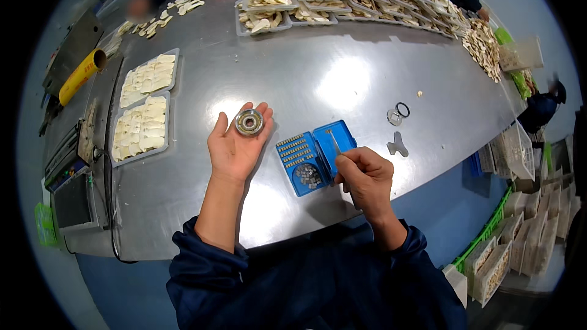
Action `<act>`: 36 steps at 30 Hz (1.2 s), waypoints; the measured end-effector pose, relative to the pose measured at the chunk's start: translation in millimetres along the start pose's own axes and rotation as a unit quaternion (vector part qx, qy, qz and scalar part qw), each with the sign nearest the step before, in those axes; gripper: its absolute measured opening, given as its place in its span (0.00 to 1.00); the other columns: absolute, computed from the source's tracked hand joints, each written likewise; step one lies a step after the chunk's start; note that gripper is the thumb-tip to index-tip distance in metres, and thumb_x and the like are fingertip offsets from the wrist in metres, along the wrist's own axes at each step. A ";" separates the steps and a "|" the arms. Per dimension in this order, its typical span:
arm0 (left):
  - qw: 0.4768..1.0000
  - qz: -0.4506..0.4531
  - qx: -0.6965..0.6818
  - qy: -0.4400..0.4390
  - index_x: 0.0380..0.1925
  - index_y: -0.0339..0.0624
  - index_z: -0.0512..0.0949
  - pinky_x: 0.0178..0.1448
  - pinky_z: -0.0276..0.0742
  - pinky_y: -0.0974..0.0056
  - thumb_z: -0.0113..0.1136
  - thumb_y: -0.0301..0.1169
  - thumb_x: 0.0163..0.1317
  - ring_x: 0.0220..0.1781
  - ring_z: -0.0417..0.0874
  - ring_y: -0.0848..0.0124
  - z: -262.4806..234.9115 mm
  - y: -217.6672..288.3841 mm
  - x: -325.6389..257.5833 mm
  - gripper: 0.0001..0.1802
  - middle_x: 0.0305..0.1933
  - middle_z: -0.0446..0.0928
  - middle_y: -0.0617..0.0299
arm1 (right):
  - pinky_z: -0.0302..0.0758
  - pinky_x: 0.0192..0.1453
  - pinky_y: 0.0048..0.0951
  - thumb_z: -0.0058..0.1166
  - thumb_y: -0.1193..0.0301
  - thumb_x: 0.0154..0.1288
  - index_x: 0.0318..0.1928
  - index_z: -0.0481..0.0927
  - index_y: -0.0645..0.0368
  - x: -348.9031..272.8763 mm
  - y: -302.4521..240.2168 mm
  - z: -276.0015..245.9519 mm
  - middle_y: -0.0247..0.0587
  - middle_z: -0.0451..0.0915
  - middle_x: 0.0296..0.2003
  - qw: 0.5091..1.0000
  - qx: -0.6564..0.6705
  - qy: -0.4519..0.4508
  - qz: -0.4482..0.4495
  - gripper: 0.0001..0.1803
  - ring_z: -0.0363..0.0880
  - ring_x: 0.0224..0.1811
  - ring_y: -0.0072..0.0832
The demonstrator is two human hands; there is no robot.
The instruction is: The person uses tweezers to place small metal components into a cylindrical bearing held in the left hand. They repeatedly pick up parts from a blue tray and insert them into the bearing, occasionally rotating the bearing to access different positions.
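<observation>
On the upturned palm and fingers of my left hand [232, 150] rests a round metal ball bearing [249, 122], with a brass-coloured inner part. My right hand [368, 177] pinches slim metal tweezers [335, 142], their tip over the raised lid of a blue plastic case [319, 172]. A tiny piece seems to be at that tip, too small to make out. Rows of small metal pieces [295, 148] fill one part of the case. Its round compartment holds loose grey bits [307, 176]. To the right lie a dark ring [402, 109], a silver ring [394, 117] and a three-lobed metal plate [398, 145].
Two trays of pale slices [141, 127] stand on the steel table [293, 67] at left. Stacked trays [318, 0] and a heap of slices [482, 46] lie at the far side. Other people work around the table. A yellow tube [82, 77] and a dark device [70, 198] are at left.
</observation>
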State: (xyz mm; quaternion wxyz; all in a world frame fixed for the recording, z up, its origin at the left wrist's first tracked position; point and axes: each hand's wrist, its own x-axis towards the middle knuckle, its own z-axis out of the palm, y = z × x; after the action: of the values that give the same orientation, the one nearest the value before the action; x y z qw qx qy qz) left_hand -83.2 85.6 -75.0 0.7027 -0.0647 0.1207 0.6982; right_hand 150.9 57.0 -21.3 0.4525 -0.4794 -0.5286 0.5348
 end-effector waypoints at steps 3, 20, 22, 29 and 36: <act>1.000 0.002 0.005 -0.005 0.59 0.31 0.59 0.72 0.57 0.45 0.35 0.46 0.73 0.70 0.56 0.44 1.0 0.0 -0.5 0.29 0.66 0.56 0.36 | 0.65 0.20 0.15 0.55 0.76 0.63 0.29 0.79 0.63 0.9 -2.8 -1.6 0.32 0.76 0.17 0.999 0.037 -0.015 0.008 0.06 0.70 0.17 0.12; 1.000 0.005 0.013 0.006 0.59 0.32 0.60 0.72 0.58 0.45 0.35 0.46 0.73 0.70 0.57 0.45 3.2 -0.5 -0.9 0.28 0.67 0.56 0.36 | 0.64 0.15 0.28 0.56 0.82 0.50 0.20 0.64 0.57 17.0 29.9 9.2 0.36 0.63 0.13 0.800 -0.429 0.040 -0.418 0.14 0.66 0.11 0.28; 1.000 0.007 0.019 0.006 0.59 0.31 0.59 0.72 0.58 0.45 0.35 0.46 0.73 0.70 0.57 0.45 1.2 1.0 -0.2 0.28 0.67 0.56 0.37 | 0.64 0.15 0.28 0.56 0.81 0.51 0.20 0.64 0.56 17.6 30.9 10.8 0.37 0.63 0.13 0.798 -0.438 0.046 -0.412 0.13 0.66 0.12 0.29; 1.000 0.009 0.007 0.005 0.61 0.29 0.58 0.74 0.52 0.44 0.35 0.45 0.73 0.72 0.53 0.45 3.5 0.3 0.4 0.30 0.68 0.54 0.35 | 0.63 0.15 0.28 0.55 0.82 0.52 0.21 0.65 0.59 19.4 32.4 7.6 0.39 0.64 0.14 0.808 -0.428 0.049 -0.402 0.12 0.66 0.11 0.29; 1.000 0.013 0.007 0.010 0.60 0.29 0.59 0.74 0.53 0.44 0.35 0.46 0.73 0.72 0.54 0.45 2.8 -0.9 0.3 0.29 0.68 0.55 0.35 | 0.69 0.19 0.30 0.55 0.77 0.54 0.22 0.67 0.57 20.5 39.7 2.5 0.39 0.69 0.15 0.786 -0.477 0.012 -0.393 0.10 0.72 0.15 0.32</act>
State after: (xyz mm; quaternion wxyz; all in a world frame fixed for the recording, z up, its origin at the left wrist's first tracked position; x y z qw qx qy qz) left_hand -82.2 86.6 -72.4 0.6924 -0.0652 0.1331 0.7061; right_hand 146.7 75.7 -61.7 0.3431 -0.3913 -0.8538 -0.0154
